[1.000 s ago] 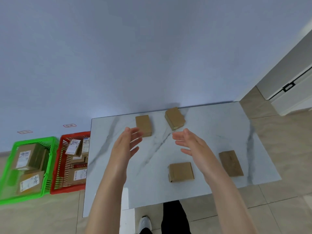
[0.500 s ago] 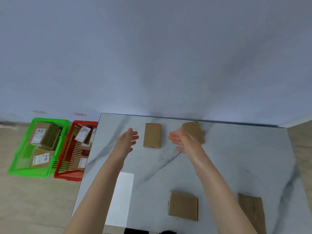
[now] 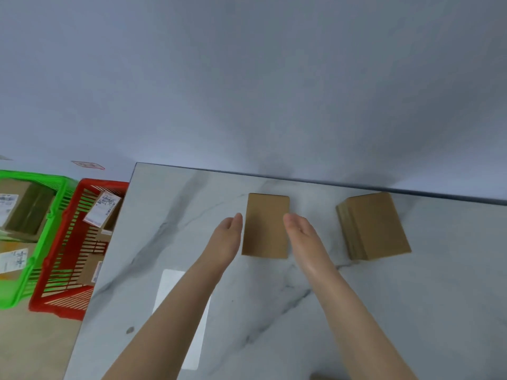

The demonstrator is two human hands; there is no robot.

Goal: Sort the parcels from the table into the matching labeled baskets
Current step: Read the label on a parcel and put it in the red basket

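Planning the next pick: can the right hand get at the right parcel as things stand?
Probably yes. The right hand is open beside the left parcel, gripping nothing, and only bare table lies between it and the right parcel.

- Green basket (image 3: 62,185): truncated by left edge.
- Red basket (image 3: 101,184): right side hidden behind table (image 3: 192,215).
- Wall label (image 3: 87,165): text blurred, illegible.
- Brown object (image 3: 322,377): cut by bottom edge, unidentifiable.
- Left hand (image 3: 226,237), right hand (image 3: 301,237): contact with parcel (image 3: 266,226) between them indeterminate.
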